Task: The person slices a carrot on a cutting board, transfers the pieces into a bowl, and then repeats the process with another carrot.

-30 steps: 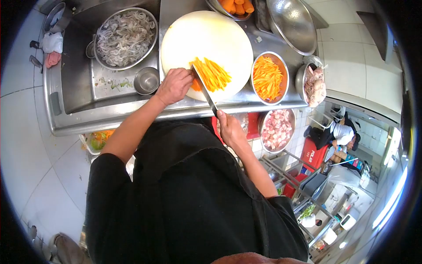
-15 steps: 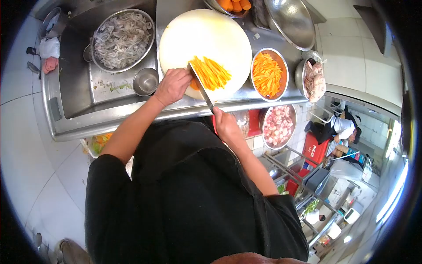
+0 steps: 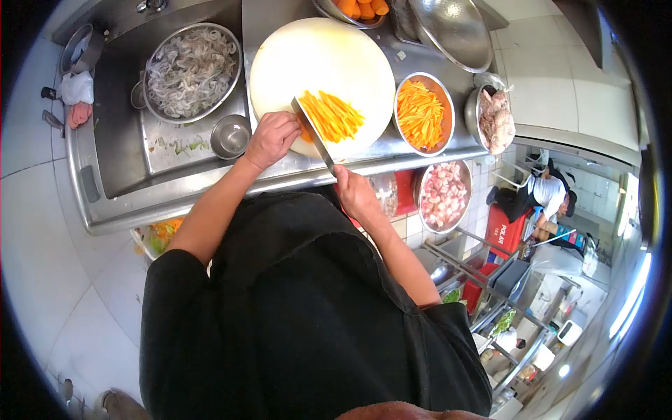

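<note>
Two hands and one blade, listed left to right along the stainless steel bench (image 3: 175,185).

- Wide steel bowl of pale shredded strips (image 3: 192,70), with a small empty steel cup (image 3: 231,136) just beside it.
- My left hand (image 3: 271,138): fingers curled down and clamped on the stubby orange carrot block (image 3: 304,131), at the near edge of the round white cutting board (image 3: 315,49).
- The block, as I judge it, is stiff and dense with a wet, slick cut face. It is best held from above, knuckles forward and fingertips tucked back from the edge.
- Long steel-bladed knife (image 3: 313,136): laid against the block's right side, tip pointing away from me.
- Fanned heap of thin orange carrot sticks (image 3: 332,115): just right of the blade, probably light and easily snapped.
- My right hand (image 3: 355,196): fingers wrapped tight around the knife handle, off the bench edge.
- Round steel bowl of cut carrot sticks (image 3: 420,113).
- Steel bowl of pink diced meat (image 3: 442,194), on a lower level.
</note>
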The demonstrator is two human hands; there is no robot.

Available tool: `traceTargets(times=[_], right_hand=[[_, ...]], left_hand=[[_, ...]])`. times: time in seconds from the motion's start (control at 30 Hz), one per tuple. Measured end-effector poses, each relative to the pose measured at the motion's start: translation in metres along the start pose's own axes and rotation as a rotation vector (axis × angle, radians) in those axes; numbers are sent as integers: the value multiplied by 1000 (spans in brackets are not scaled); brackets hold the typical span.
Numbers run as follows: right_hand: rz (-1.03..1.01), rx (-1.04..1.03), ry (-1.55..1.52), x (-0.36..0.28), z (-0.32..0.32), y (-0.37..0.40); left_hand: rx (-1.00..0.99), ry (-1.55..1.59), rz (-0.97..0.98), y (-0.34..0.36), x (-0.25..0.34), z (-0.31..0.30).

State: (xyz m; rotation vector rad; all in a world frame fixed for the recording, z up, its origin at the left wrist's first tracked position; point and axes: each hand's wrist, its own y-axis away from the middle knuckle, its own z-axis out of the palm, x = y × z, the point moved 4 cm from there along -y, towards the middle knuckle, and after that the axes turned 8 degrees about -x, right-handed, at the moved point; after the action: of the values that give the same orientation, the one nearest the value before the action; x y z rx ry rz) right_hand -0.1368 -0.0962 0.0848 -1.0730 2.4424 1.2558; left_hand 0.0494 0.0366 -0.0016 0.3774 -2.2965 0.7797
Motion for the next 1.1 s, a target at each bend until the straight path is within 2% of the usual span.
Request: traceTargets(times=[0.17,0.27,0.37,0.67,0.87,1.1], right_hand=[[-41,-5,-22,-7,-12,16],[-72,20,33,4,3,8],[-6,20,60,-8,8,1],[-37,2,-1,-10,-4,18],[-43,39,45,3,11,-1],[-20,24,-14,-16,-2,20]], left_hand=[[18,-77,50,1,0,0],[14,-59,49,0,-1,1],[29,-36,34,4,-7,4],[19,-53,41,2,-5,1],[57,13,33,4,-8,3],[56,-8,49,3,-5,1]])
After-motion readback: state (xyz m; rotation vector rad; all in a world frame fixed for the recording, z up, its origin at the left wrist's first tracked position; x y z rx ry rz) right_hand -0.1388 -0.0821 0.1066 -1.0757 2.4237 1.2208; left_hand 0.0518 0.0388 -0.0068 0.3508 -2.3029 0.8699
